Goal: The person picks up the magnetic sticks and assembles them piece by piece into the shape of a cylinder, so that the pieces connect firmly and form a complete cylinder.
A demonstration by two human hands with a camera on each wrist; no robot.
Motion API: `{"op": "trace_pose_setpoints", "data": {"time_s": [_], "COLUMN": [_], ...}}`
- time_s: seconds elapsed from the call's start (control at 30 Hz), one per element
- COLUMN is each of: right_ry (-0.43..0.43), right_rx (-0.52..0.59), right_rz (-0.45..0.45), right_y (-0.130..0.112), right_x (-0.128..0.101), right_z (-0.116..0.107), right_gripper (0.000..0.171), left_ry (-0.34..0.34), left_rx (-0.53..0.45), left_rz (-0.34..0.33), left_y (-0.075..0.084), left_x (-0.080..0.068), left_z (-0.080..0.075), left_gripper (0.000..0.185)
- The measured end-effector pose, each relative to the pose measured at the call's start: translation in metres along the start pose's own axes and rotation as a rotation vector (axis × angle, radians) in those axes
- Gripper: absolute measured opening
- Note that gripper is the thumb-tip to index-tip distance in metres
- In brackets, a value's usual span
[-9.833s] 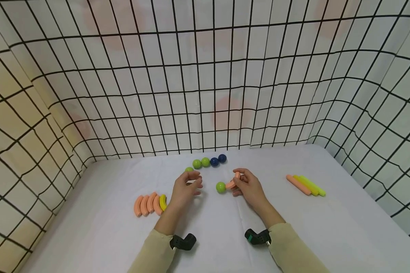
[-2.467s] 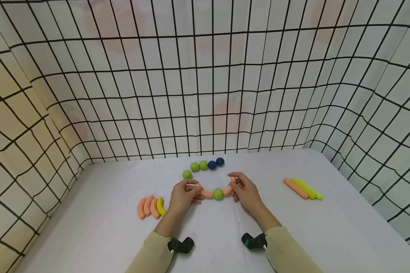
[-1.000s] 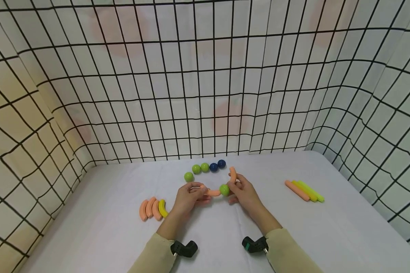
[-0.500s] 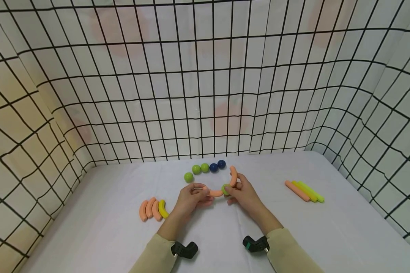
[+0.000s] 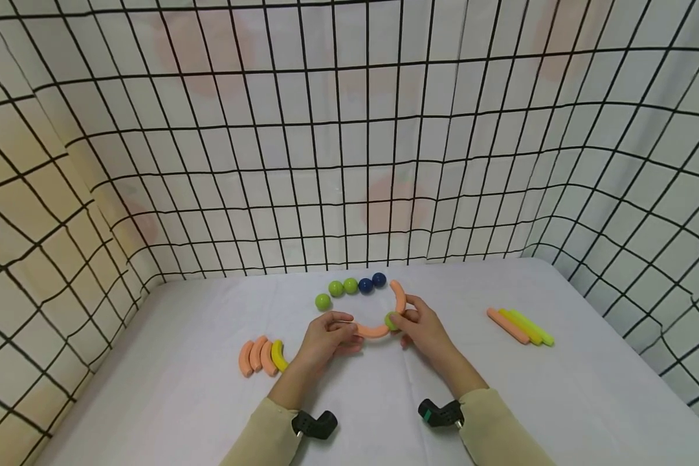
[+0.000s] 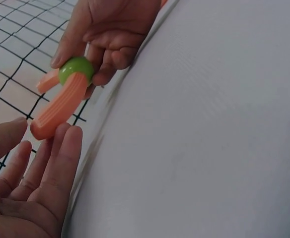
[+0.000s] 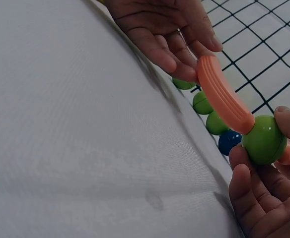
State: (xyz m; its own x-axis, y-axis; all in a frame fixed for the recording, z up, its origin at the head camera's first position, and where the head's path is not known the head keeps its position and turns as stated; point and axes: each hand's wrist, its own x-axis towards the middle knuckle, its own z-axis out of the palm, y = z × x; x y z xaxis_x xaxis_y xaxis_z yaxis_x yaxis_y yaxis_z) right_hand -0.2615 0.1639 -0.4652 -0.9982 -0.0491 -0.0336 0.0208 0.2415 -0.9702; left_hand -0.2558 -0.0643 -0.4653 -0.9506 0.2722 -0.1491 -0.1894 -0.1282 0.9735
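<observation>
My right hand (image 5: 425, 330) pinches a green ball (image 7: 264, 140) between thumb and fingers. Two curved, ribbed orange rods are joined to this ball. One rod (image 5: 399, 296) rises from its far side in the head view. The other rod (image 6: 60, 106) reaches toward my left hand (image 5: 326, 340). At that rod's free end, my left fingertips (image 6: 71, 141) touch from below, and the thumb stands slightly apart from it. The whole joined piece is held above the white cloth. In the right wrist view, the far rod is mostly hidden behind the ball and fingers.
Behind the hands lie green balls (image 5: 336, 288) and dark blue balls (image 5: 366, 285) in a row. Curved orange rods (image 5: 256, 355) and a yellow one (image 5: 277, 356) lie at left. Straight rods (image 5: 518, 325) lie at right. A black wire grid (image 5: 349, 162) borders the table.
Since 9.8 seconds ago, a second curved rod has joined the ball. My right hand's grip has shifted onto the ball, the far rod has swung upright, and my left hand's hold has loosened.
</observation>
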Motion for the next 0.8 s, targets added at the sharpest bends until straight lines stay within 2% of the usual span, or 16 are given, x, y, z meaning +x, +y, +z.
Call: {"op": "trace_pose_setpoints", "data": {"time_s": [0.33, 0.53, 0.8], "right_ry": [-0.003, -0.037, -0.051], "right_rx": [-0.045, -0.048, -0.080], "right_rz": [0.009, 0.018, 0.032], "right_y": [0.0028, 0.0029, 0.0028], "right_x": [0.0021, 0.0013, -0.0003], "right_z": [-0.0048, -0.0083, -0.0097], "right_gripper": [0.056, 0.048, 0.047], "left_ry": [0.006, 0.026, 0.043], "left_rx": [0.050, 0.056, 0.061], "left_rz": [0.017, 0.022, 0.025], "left_y": [0.0033, 0.0041, 0.0052], "left_x": [-0.0033, -0.0036, -0.0027], "left_z": [-0.0017, -0.0038, -0.0064], "left_gripper": [0.037, 0.036, 0.035]}}
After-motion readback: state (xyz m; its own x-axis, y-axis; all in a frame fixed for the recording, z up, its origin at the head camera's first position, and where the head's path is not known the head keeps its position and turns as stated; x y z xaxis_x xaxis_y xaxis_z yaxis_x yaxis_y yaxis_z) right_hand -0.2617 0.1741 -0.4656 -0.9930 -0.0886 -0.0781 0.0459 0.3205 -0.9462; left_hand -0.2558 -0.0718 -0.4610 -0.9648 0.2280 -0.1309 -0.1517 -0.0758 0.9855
